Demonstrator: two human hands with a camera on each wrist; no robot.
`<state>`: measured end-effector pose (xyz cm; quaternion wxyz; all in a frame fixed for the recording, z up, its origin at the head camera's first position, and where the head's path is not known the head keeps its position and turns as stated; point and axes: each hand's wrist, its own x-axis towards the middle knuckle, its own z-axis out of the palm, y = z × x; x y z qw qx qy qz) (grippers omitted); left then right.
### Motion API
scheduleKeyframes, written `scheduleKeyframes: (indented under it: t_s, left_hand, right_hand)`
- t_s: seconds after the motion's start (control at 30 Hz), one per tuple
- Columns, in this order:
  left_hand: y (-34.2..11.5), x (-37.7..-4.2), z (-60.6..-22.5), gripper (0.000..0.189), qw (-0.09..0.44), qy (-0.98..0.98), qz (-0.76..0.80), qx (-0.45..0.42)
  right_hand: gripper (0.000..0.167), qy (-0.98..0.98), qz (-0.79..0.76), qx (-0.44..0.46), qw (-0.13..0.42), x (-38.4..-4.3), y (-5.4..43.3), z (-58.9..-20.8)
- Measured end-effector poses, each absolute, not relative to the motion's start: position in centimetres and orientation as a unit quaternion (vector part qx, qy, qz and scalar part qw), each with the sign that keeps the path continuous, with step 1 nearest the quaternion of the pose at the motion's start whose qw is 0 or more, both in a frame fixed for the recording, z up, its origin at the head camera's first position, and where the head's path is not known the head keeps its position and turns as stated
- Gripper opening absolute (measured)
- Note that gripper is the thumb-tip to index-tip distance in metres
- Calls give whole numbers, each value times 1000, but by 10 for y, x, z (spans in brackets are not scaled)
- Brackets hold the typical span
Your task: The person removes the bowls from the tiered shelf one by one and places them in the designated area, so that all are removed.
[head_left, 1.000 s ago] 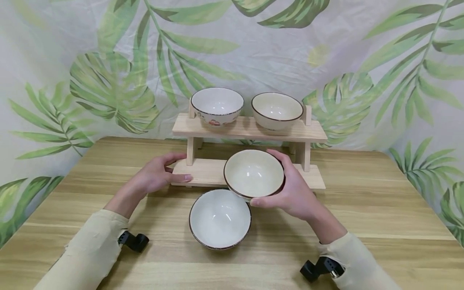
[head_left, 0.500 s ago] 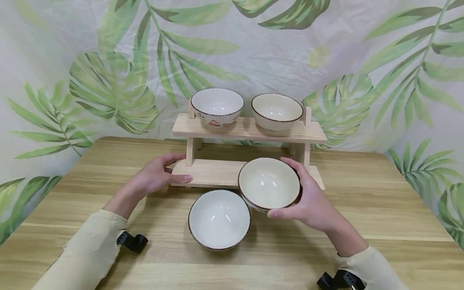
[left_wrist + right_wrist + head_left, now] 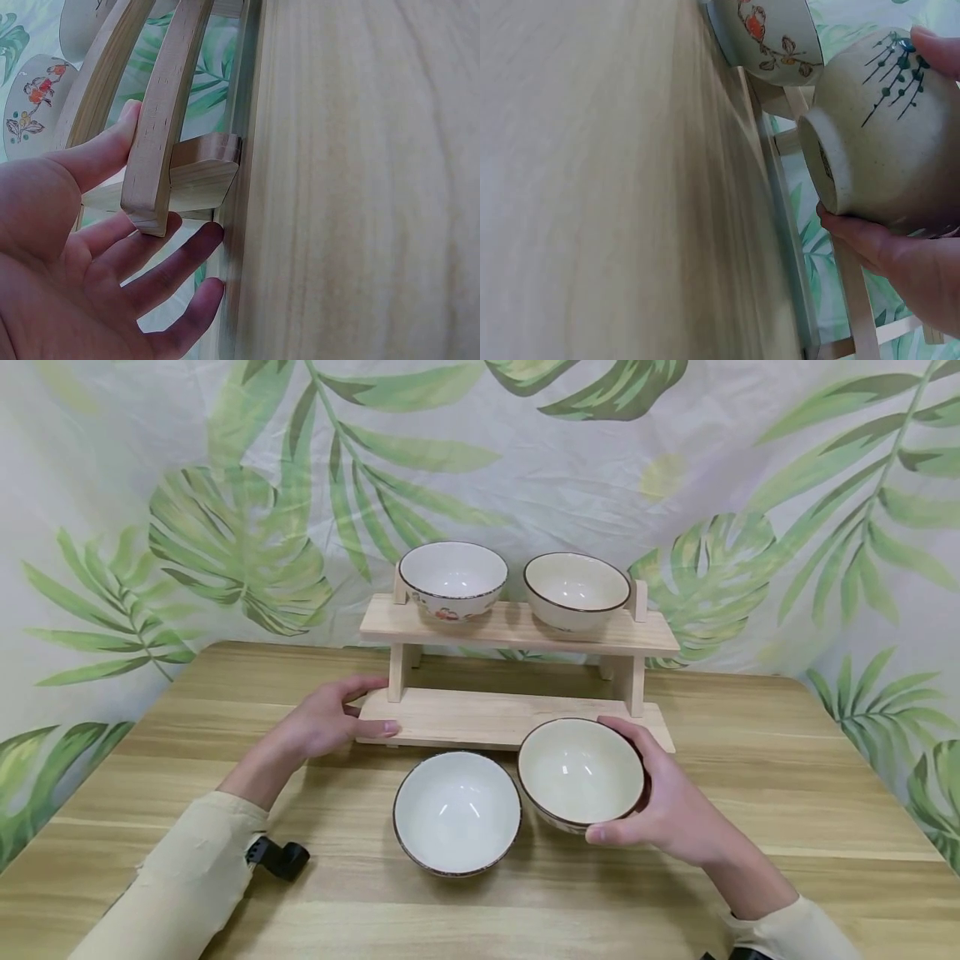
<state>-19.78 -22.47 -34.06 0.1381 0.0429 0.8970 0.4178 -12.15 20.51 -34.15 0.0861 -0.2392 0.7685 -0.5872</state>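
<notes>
My right hand (image 3: 667,802) grips a cream bowl (image 3: 581,772) with a dark rim, thumb at its near side and fingers round the far side. In the right wrist view, green sprigs show on that cream bowl (image 3: 892,142), and its foot is raised off the tabletop. Just left of it, a white bowl (image 3: 457,814) stands upright on the table. My left hand (image 3: 326,718) holds the left end of a two-tier wooden rack (image 3: 480,718). In the left wrist view, the thumb (image 3: 105,154) lies over the lower board and fingers reach underneath.
On the rack's upper board stand a white bowl with a floral pattern (image 3: 453,577) and another cream bowl (image 3: 576,589). The wood-grain table (image 3: 750,760) extends to both sides. A leaf-print cloth (image 3: 570,468) hangs behind.
My right hand has carried the cream bowl right and toward me, from in front of the lower board to beside the white bowl. The left hand stays on the rack.
</notes>
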Motion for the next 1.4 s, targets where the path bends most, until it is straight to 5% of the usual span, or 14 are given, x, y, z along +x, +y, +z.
scheduleKeyframes:
  t_s: [0.77, 1.4]
  left_hand:
    - [-225, -199, -343, 92, 135, 896, 421, 47]
    - [-225, -199, -341, 93, 137, 897, 418, 47]
  right_hand:
    - [112, 756, -572, -279, 153, -121, 223, -361]
    - [112, 778, -522, -313, 155, -123, 229, -360]
